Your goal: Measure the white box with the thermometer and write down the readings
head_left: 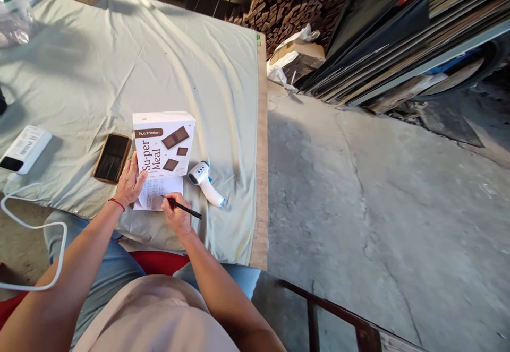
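A black pen [191, 212] was pinched in the curled fingers of the right hand [176, 215], its tip held at the printed sheet [152, 195], at six o'clock from the white box [160, 149]. The left hand [130, 183], fingers loosely extended, was laid against the box's eight o'clock side, nothing seen gripped. For neat strokes, the sheet was best pressed flat
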Tool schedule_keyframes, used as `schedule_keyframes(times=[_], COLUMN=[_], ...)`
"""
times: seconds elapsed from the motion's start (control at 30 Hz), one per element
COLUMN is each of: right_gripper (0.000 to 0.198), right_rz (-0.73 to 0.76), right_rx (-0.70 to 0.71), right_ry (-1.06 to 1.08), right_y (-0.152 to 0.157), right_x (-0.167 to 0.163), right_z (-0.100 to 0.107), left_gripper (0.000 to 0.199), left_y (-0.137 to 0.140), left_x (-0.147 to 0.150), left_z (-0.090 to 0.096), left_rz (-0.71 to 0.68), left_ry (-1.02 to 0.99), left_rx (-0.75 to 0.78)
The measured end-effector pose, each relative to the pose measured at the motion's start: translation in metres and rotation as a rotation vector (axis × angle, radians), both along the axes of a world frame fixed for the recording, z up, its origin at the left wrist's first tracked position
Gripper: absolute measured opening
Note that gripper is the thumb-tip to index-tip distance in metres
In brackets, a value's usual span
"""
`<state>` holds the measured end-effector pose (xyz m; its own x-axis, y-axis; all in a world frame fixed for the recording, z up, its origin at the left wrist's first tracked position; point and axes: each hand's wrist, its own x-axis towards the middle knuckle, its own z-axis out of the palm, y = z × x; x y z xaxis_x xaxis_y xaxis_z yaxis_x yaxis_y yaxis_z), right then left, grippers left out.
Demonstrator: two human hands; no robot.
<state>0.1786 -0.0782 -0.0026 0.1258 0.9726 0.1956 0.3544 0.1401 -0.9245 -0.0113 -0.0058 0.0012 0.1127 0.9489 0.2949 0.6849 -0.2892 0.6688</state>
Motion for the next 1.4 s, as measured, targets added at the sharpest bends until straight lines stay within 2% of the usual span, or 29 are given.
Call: schedule_keyframes(times=[0.13, 0.43, 1.1, 1.4], right_gripper=[0.016, 0.018, 0.014, 0.01], right_rz=[0.005, 0.059, 0.071, 0.048], right_rx=[0.034, 0.065, -0.071, -0.055], right_ry=[-0.063, -0.15, -0.204, -0.199], right_y=[-0.004, -0.002, -0.003, -0.003], right_x=[0.003, 0.004, 0.004, 0.004], right_z=[-0.008, -0.008, -0.016, -0.017], left_gripper=[0.083, 0.083, 0.082, 0.084], left_y=[-0.001, -0.001, 0.0, 0.0], left_x=[0.001, 0.004, 0.003, 0.004], left_z=[0.001, 0.001, 0.001, 0.002], left_rz=[0.019, 0.012, 0.013, 0.011], left_ry=[-0.023, -0.037, -0.045, -0.047], left_rx=[0.004, 0.018, 0.003, -0.002])
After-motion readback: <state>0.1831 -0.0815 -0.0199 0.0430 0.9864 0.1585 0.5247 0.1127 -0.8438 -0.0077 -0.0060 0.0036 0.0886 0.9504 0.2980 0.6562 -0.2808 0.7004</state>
